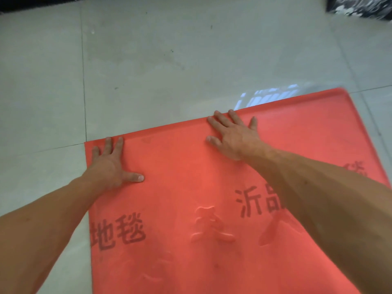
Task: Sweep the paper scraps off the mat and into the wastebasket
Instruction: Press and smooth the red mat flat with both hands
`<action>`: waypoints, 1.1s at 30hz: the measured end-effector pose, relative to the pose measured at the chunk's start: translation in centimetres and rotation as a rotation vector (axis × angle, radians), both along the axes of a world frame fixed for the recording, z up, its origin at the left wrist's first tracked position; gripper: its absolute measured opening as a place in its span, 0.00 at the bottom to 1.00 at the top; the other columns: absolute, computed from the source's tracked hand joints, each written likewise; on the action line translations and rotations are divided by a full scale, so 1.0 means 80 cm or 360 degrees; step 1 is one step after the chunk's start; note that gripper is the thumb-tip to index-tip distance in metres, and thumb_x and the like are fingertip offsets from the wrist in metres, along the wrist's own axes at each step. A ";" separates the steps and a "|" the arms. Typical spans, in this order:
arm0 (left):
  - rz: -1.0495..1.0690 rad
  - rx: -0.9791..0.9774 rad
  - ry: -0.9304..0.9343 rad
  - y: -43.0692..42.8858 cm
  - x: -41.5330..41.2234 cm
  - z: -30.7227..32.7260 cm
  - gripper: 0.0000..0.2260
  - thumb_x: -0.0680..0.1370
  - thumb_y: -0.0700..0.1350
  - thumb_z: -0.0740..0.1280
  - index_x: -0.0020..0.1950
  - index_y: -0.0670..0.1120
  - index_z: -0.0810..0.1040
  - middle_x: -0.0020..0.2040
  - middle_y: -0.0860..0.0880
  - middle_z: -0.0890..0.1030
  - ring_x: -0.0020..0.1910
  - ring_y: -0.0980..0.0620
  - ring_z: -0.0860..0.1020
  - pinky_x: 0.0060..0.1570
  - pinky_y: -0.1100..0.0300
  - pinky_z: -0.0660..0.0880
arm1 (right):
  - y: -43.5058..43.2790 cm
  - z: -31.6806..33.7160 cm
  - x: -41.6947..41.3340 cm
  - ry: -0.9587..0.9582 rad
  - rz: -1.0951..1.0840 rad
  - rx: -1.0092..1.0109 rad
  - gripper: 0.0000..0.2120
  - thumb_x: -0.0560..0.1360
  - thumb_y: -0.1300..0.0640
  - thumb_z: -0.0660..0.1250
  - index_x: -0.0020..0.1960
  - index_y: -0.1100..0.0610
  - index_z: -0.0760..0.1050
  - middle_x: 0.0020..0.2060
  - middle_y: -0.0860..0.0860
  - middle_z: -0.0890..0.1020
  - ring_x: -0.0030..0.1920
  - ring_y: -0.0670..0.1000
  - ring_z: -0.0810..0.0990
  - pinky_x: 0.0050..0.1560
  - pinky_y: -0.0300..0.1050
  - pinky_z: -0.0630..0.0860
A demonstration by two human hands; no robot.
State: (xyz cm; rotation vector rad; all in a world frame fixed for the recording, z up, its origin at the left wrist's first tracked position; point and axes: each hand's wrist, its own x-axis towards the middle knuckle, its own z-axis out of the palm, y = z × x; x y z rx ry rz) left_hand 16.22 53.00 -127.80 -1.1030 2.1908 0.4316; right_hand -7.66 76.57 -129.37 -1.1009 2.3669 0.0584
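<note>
Grey tile floor point(148, 60), red mat point(191, 209) spread across it. I've got my left hand point(110, 164) and right hand point(231, 136) pressed flat, fingers splayed, at its far edge, gripping nothing. I see no scraps or wastebasket; I judge this is smoothing the mat, and next I must find them.

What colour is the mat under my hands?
Red, with dark printed characters; the mat shows clearly in the head view.

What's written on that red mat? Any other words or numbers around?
"地毯": dark print on the red mat, near edge by the left forearm.
"沂品": dark print, partly hidden by the right forearm; second character uncertain.
Far right print: too covered to read.
Raised shapes mid-mat: unreadable.
Nothing elsewhere.
</note>
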 end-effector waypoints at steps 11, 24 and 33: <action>-0.0200 -0.0125 -0.0239 0.001 -0.028 -0.002 0.63 0.59 0.67 0.75 0.78 0.48 0.36 0.79 0.46 0.39 0.77 0.41 0.41 0.75 0.45 0.46 | 0.045 -0.005 -0.038 -0.0013 -0.0171 -0.0035 0.31 0.79 0.32 0.46 0.79 0.38 0.44 0.80 0.40 0.44 0.80 0.52 0.39 0.70 0.78 0.42; -0.0330 0.0205 0.0059 0.179 -0.206 0.003 0.55 0.64 0.66 0.73 0.76 0.61 0.35 0.77 0.59 0.34 0.76 0.40 0.36 0.67 0.28 0.54 | 0.057 0.000 -0.050 -0.0103 -0.0138 -0.0096 0.30 0.81 0.34 0.46 0.80 0.41 0.47 0.81 0.42 0.46 0.80 0.52 0.41 0.71 0.76 0.42; -0.0364 0.0130 0.0082 0.178 -0.204 -0.001 0.54 0.65 0.67 0.72 0.76 0.60 0.35 0.77 0.58 0.35 0.76 0.40 0.37 0.67 0.29 0.54 | 0.135 -0.001 -0.136 0.0039 -0.0180 -0.0029 0.30 0.81 0.34 0.45 0.80 0.41 0.46 0.81 0.41 0.48 0.80 0.49 0.43 0.72 0.75 0.44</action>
